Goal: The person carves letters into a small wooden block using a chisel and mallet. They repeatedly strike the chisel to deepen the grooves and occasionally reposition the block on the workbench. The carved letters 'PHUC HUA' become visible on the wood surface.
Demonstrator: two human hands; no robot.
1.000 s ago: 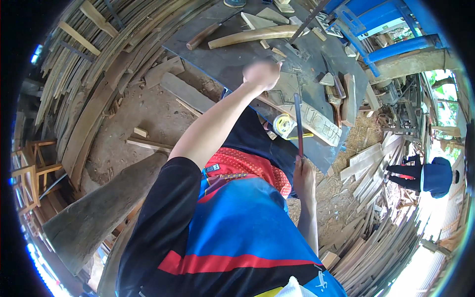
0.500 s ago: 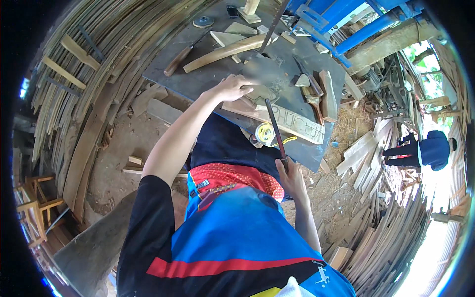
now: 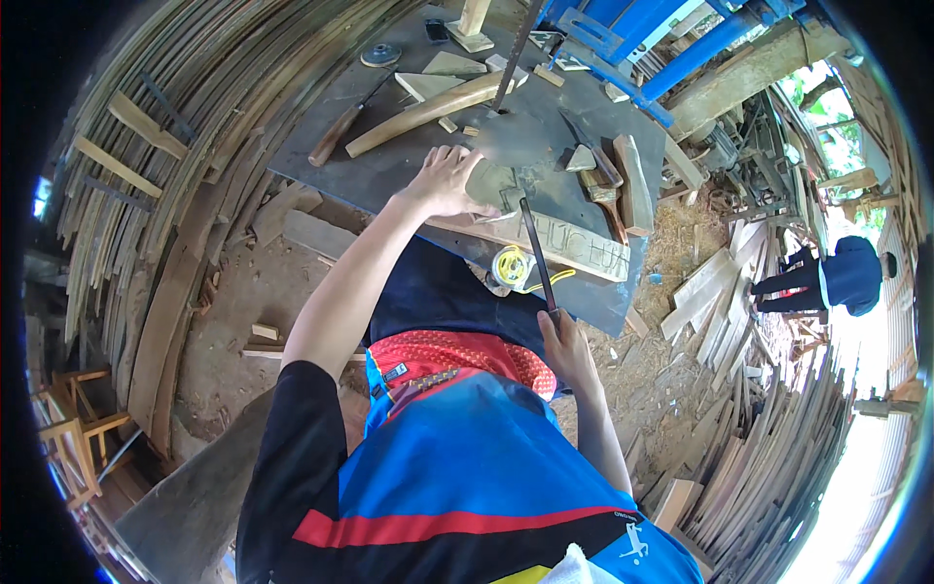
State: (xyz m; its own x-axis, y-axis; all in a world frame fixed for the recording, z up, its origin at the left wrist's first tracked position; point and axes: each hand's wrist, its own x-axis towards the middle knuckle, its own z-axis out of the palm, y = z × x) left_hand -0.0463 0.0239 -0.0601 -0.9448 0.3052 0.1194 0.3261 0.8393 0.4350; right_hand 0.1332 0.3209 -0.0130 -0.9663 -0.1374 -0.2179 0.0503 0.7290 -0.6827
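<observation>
Stacked planks (image 3: 146, 204) curve along the left side of an earth-floored workshop, with a wooden frame (image 3: 73, 448) standing below them. More boards (image 3: 710, 292) lie on the floor at the right, where another person (image 3: 851, 275) in dark clothing stands well apart. Blue metalwork (image 3: 666, 68) rises at the top right, beside the worktop (image 3: 603, 310), a dark panel.

From the head view, the left hand (image 3: 449, 182) is at the near side of the worktop, its fingers spread and bent, its thumb apart from them and close to the left end of a wooden block (image 3: 574, 245) marked with characters. It looks unclenched; whether it touches the block is hard to tell. A blurred patch hides the surface just beyond it. The right hand (image 3: 567, 348) is closed around the lower end of a long, dark, slim tool (image 3: 541, 255), which slants up over the block, its far tip near the left hand's thumb. A yellow and white tape measure (image 3: 510, 265) sits between the tool and the person's lap, near the block's edge.

Farther back lie a curved wooden bar (image 3: 428, 115), a wooden-handled tool (image 3: 336, 136) and a round disc (image 3: 380, 55). A brush (image 3: 605, 200) rests beside a thick wooden piece (image 3: 633, 185) at the right.
</observation>
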